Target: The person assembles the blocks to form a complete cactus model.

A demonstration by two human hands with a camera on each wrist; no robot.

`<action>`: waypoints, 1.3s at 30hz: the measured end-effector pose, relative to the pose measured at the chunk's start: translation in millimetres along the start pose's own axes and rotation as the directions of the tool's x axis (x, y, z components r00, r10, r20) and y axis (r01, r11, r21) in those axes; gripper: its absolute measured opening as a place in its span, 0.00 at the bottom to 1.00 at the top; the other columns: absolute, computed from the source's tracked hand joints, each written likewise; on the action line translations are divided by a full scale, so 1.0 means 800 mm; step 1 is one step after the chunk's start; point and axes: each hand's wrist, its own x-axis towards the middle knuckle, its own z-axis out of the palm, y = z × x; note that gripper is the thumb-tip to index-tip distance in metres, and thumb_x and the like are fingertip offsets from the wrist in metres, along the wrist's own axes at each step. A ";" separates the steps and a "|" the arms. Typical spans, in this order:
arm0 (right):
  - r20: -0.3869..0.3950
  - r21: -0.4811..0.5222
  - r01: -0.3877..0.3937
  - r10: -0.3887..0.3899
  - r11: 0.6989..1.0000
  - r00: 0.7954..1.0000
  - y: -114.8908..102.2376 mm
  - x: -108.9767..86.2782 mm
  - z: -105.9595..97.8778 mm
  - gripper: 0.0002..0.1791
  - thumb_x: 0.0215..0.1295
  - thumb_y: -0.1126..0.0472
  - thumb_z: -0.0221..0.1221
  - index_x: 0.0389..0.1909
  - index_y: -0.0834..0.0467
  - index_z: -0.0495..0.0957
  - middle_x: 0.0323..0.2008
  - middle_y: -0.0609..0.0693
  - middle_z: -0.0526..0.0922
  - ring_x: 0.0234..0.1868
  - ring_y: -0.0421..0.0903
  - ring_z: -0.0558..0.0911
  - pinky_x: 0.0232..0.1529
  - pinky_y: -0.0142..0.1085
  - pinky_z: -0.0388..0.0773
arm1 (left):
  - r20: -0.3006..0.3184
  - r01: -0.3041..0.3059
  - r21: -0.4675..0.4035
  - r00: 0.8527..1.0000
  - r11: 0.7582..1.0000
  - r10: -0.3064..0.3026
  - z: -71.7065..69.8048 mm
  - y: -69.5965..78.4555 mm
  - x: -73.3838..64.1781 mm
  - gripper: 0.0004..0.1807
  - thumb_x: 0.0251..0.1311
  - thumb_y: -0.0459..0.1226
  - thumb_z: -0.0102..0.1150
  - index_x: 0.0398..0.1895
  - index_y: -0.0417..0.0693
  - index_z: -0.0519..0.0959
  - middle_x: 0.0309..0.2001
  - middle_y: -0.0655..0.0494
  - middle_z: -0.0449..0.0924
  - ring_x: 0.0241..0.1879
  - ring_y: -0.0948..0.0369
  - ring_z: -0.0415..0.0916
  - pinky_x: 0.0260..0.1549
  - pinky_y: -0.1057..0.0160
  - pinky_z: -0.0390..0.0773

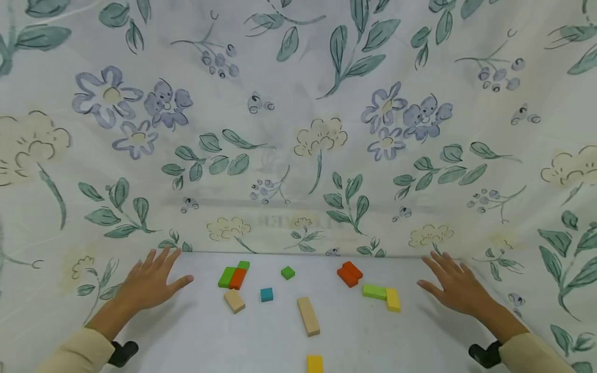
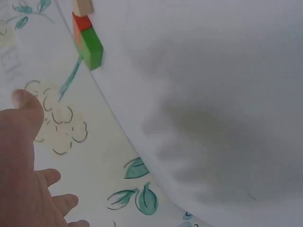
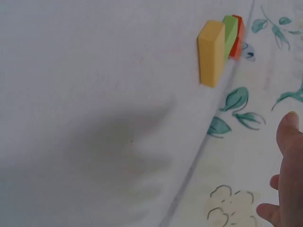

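My left hand (image 1: 148, 282) hovers at the left of the white tabletop (image 1: 200, 342), fingers spread and holding nothing. Nearest to it lie a green block (image 1: 226, 277) and an orange block (image 1: 237, 278) side by side, with a small green block (image 1: 243, 265) behind and a plain wooden block (image 1: 234, 301) in front. On the other side, my right hand (image 1: 459, 286) is held above the surface with its fingers apart, also without anything in it. A yellow block (image 1: 393, 300) is closest to that hand, touching a light green block (image 1: 374, 291).
Between the hands lie a blue cube (image 1: 267, 295), a green cube (image 1: 287, 272), a long wooden block (image 1: 308, 316) and two orange blocks (image 1: 347, 276). Another yellow block (image 1: 314, 363) is cut off by the lower frame edge. A flowered cloth (image 1: 280, 181) hangs behind the table.
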 end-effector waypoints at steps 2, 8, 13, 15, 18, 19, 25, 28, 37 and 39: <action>0.008 0.007 0.006 -0.006 1.000 1.000 -0.006 0.002 -0.001 0.41 0.67 0.35 0.57 0.71 0.58 0.65 0.73 0.68 0.62 0.72 0.74 0.58 0.64 0.76 0.52 | -0.006 -0.022 0.014 1.000 1.000 0.022 -0.001 0.010 -0.002 0.55 0.59 0.70 0.53 0.76 0.39 0.56 0.74 0.26 0.51 0.71 0.25 0.44 0.62 0.21 0.46; 0.022 -0.023 0.043 -0.042 0.999 0.999 -0.024 0.004 0.000 0.41 0.66 0.37 0.59 0.72 0.56 0.65 0.73 0.65 0.63 0.72 0.73 0.59 0.65 0.75 0.52 | -0.028 -0.098 0.032 0.995 0.995 0.099 0.001 0.035 -0.004 0.51 0.58 0.65 0.59 0.75 0.41 0.60 0.73 0.29 0.57 0.71 0.27 0.50 0.64 0.23 0.50; 0.011 -0.044 0.073 -0.073 0.996 0.997 -0.038 0.001 0.000 0.40 0.65 0.37 0.60 0.72 0.55 0.66 0.72 0.63 0.65 0.72 0.71 0.60 0.66 0.73 0.55 | -0.056 -0.121 0.038 0.991 0.992 0.123 0.003 0.047 -0.004 0.48 0.59 0.60 0.62 0.74 0.41 0.61 0.73 0.30 0.59 0.71 0.29 0.53 0.65 0.26 0.53; 0.003 -0.038 0.084 -0.084 0.996 0.997 -0.045 0.000 -0.001 0.40 0.65 0.37 0.60 0.72 0.55 0.66 0.72 0.63 0.66 0.72 0.71 0.61 0.66 0.73 0.56 | -0.055 -0.122 0.035 0.991 0.992 0.124 0.003 0.050 -0.003 0.48 0.59 0.60 0.62 0.74 0.41 0.61 0.72 0.30 0.60 0.71 0.29 0.53 0.66 0.27 0.55; -0.001 -0.021 0.095 -0.095 0.995 0.995 -0.055 -0.002 -0.004 0.40 0.65 0.37 0.60 0.72 0.55 0.66 0.72 0.62 0.67 0.73 0.70 0.61 0.66 0.72 0.56 | -0.051 -0.122 0.029 0.991 0.992 0.124 0.002 0.058 -0.004 0.47 0.60 0.60 0.61 0.74 0.41 0.61 0.72 0.31 0.60 0.71 0.30 0.54 0.66 0.28 0.57; 0.002 -0.017 0.099 -0.099 0.995 0.995 -0.059 -0.002 -0.006 0.40 0.66 0.37 0.60 0.72 0.54 0.66 0.72 0.62 0.67 0.73 0.70 0.60 0.66 0.72 0.56 | -0.049 -0.124 0.023 0.991 0.992 0.125 0.001 0.061 -0.004 0.47 0.60 0.60 0.61 0.74 0.41 0.61 0.72 0.31 0.61 0.71 0.30 0.54 0.66 0.29 0.57; 0.014 -0.002 0.133 -0.133 0.991 0.991 -0.081 -0.002 -0.010 0.39 0.65 0.39 0.61 0.73 0.52 0.65 0.72 0.60 0.67 0.74 0.68 0.60 0.67 0.70 0.58 | -0.042 -0.137 0.007 0.990 0.991 0.137 -0.001 0.082 -0.005 0.46 0.60 0.58 0.62 0.75 0.43 0.61 0.73 0.34 0.61 0.72 0.32 0.54 0.66 0.30 0.58; 0.006 -0.006 0.163 -0.163 0.987 0.987 -0.091 -0.002 -0.011 0.40 0.64 0.39 0.62 0.73 0.52 0.65 0.72 0.59 0.68 0.74 0.67 0.61 0.66 0.70 0.59 | -0.046 -0.146 0.001 0.988 0.989 0.146 -0.003 0.091 -0.006 0.46 0.60 0.58 0.63 0.75 0.44 0.61 0.73 0.36 0.62 0.73 0.32 0.53 0.66 0.30 0.58; -0.015 0.028 0.222 -0.222 0.975 0.975 -0.117 -0.008 -0.014 0.40 0.63 0.39 0.63 0.73 0.50 0.65 0.71 0.56 0.70 0.73 0.64 0.64 0.67 0.67 0.62 | -0.036 -0.161 -0.040 0.987 0.986 0.159 -0.009 0.108 -0.009 0.45 0.61 0.59 0.61 0.75 0.45 0.62 0.74 0.37 0.62 0.73 0.34 0.54 0.66 0.31 0.60; -0.014 0.042 0.228 -0.228 0.973 0.974 -0.124 -0.009 -0.016 0.39 0.64 0.39 0.62 0.73 0.49 0.66 0.70 0.56 0.71 0.73 0.64 0.65 0.67 0.67 0.62 | -0.038 -0.162 -0.045 0.986 0.986 0.160 -0.007 0.111 -0.009 0.45 0.61 0.60 0.62 0.75 0.46 0.62 0.73 0.38 0.62 0.73 0.35 0.55 0.66 0.31 0.60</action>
